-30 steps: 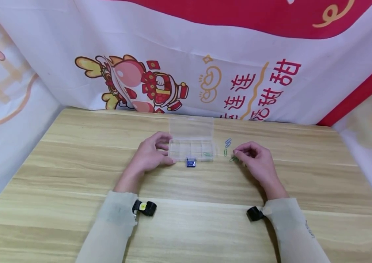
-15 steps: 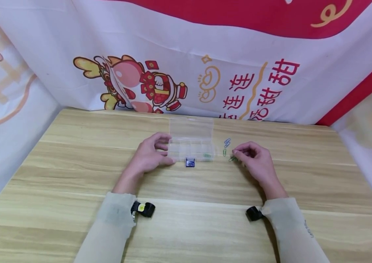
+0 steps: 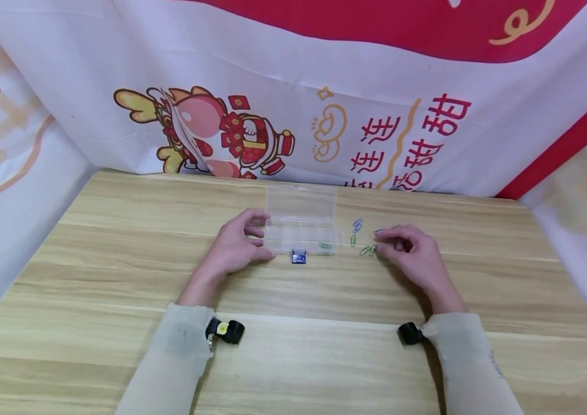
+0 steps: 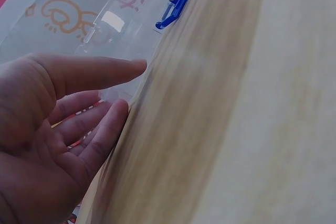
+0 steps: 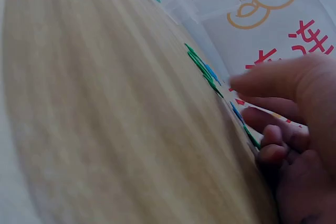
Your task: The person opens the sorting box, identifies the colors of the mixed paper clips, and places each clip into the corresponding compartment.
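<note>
A clear plastic compartment box (image 3: 307,230) lies with its lid raised; a blue latch (image 3: 298,257) is on its front side. Something green, like a paperclip (image 3: 325,245), shows in its front right compartment. My left hand (image 3: 235,241) rests against the box's left end, thumb at the front corner and fingers behind. My right hand (image 3: 411,253) hovers low over loose paperclips, thumb and index finger apart with nothing seen between them. Green paperclips (image 3: 364,251) lie by the thumb tip, and a blue paperclip (image 3: 379,232) lies at the index fingertip. Another green one is partly hidden behind the hand.
A blue paperclip (image 3: 358,225) and a green paperclip (image 3: 353,241) lie between the box and my right hand. The wooden table (image 3: 314,357) ends at a printed cloth backdrop (image 3: 293,115) just behind the raised lid.
My right hand has drawn back to the right and its fingertips have parted, uncovering green paperclips and a blue one. The left hand stays at the box.
</note>
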Demonstrator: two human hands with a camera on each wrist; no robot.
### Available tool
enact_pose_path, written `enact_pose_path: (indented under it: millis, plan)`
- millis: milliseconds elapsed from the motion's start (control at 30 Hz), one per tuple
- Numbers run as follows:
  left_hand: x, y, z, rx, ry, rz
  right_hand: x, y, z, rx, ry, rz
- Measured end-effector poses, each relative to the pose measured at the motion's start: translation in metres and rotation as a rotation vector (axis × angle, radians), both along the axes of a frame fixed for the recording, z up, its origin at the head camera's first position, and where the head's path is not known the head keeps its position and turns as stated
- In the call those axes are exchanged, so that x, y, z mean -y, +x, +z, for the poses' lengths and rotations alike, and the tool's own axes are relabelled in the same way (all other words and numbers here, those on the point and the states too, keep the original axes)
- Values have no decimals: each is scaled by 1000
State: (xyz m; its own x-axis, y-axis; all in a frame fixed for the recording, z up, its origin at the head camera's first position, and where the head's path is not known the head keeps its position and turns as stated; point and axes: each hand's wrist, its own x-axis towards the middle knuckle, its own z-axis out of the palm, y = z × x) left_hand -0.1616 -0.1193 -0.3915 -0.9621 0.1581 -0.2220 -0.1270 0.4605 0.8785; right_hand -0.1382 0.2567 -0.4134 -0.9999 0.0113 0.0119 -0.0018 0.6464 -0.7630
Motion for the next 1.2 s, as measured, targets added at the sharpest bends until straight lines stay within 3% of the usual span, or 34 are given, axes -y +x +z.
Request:
enact_pose_path:
  millis: [167, 467, 1000, 1200]
  plan:
    - [0, 0, 1, -4, -11, 2, 0, -2, 1, -38, 78, 105]
    - [1, 2, 1, -4, -17, 2, 1, -4, -1, -36, 83, 83]
    - [-1, 3, -1, -11, -1, -3, 1, 1, 15, 118, -173, -66]
    - [-1, 3, 0, -10, -4, 4, 8, 2, 22, 107, -215, -56]
